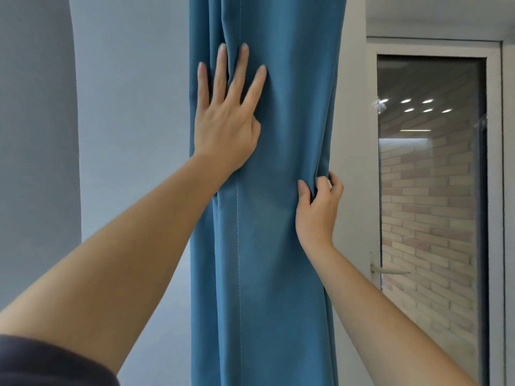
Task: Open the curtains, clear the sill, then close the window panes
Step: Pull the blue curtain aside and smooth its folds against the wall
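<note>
A teal blue curtain (267, 246) hangs bunched in folds down the middle of the view, with a pale stitched seam running down it. My left hand (227, 118) lies flat on its upper left part, fingers spread and pressing the fabric. My right hand (317, 210) pinches the curtain's right edge lower down, thumb in front and fingers behind the folds. To the right stands a white-framed window pane (432, 190), swung inward, with a white handle (388, 271) on its left edge. The sill is out of view.
A pale blue wall (131, 135) fills the left side behind my left arm. A brick wall (429, 232) and reflected ceiling lights show through the glass. White wall runs between curtain and window frame.
</note>
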A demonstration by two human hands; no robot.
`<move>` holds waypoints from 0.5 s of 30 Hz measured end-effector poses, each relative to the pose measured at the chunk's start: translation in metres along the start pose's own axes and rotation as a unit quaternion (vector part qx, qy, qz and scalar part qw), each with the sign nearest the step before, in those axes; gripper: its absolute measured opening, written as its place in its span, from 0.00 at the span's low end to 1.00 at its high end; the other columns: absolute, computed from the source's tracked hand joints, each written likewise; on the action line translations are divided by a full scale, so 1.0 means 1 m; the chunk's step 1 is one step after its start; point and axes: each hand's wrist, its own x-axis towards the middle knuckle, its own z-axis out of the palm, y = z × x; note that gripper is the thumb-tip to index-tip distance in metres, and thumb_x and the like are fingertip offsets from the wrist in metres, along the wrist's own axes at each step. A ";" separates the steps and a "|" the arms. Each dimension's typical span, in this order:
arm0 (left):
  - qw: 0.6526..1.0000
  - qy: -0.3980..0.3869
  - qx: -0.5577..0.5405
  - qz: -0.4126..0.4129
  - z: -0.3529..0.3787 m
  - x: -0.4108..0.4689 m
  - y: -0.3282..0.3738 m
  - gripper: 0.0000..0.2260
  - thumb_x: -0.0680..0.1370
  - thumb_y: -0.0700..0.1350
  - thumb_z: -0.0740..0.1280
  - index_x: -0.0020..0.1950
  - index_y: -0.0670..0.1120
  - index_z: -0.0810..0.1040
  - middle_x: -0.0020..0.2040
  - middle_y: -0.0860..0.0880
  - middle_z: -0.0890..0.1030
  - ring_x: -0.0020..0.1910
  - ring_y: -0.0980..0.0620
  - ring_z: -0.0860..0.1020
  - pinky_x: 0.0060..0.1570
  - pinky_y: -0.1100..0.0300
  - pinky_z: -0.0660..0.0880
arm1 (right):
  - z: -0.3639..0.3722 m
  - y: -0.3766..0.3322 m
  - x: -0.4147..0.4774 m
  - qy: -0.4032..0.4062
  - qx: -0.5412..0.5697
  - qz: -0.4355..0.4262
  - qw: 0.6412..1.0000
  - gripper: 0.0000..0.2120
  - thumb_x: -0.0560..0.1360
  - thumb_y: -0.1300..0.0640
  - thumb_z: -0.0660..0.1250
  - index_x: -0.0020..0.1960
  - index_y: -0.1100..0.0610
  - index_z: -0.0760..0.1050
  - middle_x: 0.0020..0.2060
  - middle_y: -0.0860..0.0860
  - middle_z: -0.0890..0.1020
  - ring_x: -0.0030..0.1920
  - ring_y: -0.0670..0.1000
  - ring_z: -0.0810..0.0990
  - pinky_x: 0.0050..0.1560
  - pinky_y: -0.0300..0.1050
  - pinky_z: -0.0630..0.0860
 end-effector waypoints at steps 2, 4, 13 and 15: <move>1.000 -0.006 0.022 -0.007 0.000 0.013 0.000 0.29 0.76 0.44 0.54 0.78 0.48 0.57 0.79 0.40 0.51 0.77 0.35 0.49 0.73 0.33 0.46 | 0.001 0.000 0.000 0.007 -0.004 -0.005 1.000 0.10 0.79 0.54 0.62 0.46 0.60 0.67 0.68 0.56 0.66 0.52 0.45 0.66 0.52 0.36 0.64; 0.999 0.003 0.049 -0.003 -0.001 0.022 0.001 0.28 0.77 0.46 0.55 0.78 0.48 0.57 0.79 0.39 0.50 0.77 0.35 0.49 0.72 0.32 0.46 | 0.005 0.002 0.000 0.013 -0.007 -0.009 1.000 0.10 0.79 0.53 0.62 0.45 0.59 0.67 0.66 0.56 0.67 0.51 0.48 0.69 0.53 0.42 0.69; 0.999 0.008 0.028 0.043 0.011 0.055 0.023 0.29 0.77 0.38 0.52 0.79 0.40 0.50 0.78 0.34 0.51 0.77 0.35 0.50 0.76 0.43 0.49 | 0.015 0.007 0.002 0.038 -0.011 -0.027 0.999 0.09 0.79 0.53 0.61 0.45 0.58 0.68 0.50 0.53 0.73 0.42 0.53 0.72 0.43 0.47 0.73; 1.000 -0.009 -0.001 0.018 0.022 0.048 0.031 0.30 0.79 0.49 0.54 0.79 0.42 0.50 0.78 0.35 0.50 0.78 0.36 0.49 0.76 0.41 0.47 | 0.017 0.010 0.003 0.040 -0.003 -0.036 0.999 0.08 0.79 0.54 0.61 0.44 0.56 0.66 0.48 0.52 0.72 0.41 0.51 0.71 0.42 0.42 0.69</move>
